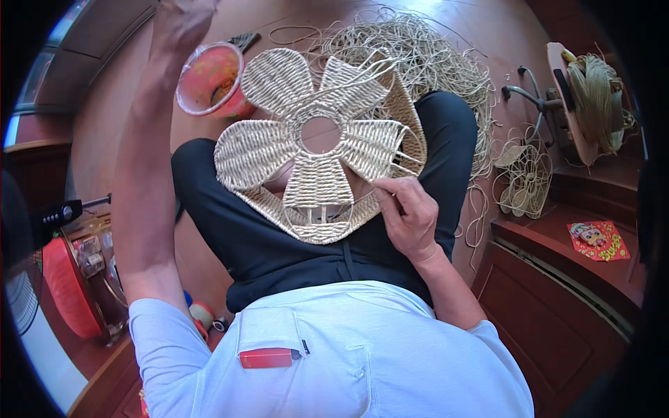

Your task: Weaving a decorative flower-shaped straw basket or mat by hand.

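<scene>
Cream woven-cord flower (319, 159) with five petals lay over the person's lap, near a pale tangled cord heap (435, 59) and a round pink-red bucket (209, 68). The right hand (410, 214) pinched the flower's lower-right edge; whether the blurred left hand (187, 15) gripped anything was unclear.

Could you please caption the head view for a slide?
Right hand at a five-petalled woven piece, left hand stretched forward.

Close downward fisheye view from the head, over the hands (410, 216)
</scene>
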Tool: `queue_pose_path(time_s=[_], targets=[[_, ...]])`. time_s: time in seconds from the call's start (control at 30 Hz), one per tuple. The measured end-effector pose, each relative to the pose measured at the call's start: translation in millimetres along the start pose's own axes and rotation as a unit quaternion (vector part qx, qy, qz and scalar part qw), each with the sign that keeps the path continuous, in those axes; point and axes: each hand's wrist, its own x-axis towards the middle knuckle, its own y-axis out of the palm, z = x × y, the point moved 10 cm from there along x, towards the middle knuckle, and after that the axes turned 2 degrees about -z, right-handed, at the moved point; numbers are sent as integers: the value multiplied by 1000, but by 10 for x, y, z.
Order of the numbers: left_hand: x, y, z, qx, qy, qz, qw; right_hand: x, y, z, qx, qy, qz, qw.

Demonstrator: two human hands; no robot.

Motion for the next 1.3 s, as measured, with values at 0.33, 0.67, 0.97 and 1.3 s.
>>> queue_pose_path(time_s=[0.33,0.67,0.97,1.3], targets=[[-1985,316,511,-26,-199,204,958,83,-74,206,-69,-63,-13,996],[-1761,812,-617,-10,95,166,982,333,-62,5,6,2,-50,999],[-2164,335,-1515,-128,147,157,968,178,93,12,156,137,69,976],[-2867,-342,-862,40,-19,193,980,51,195,-457,632,354,53,688]])
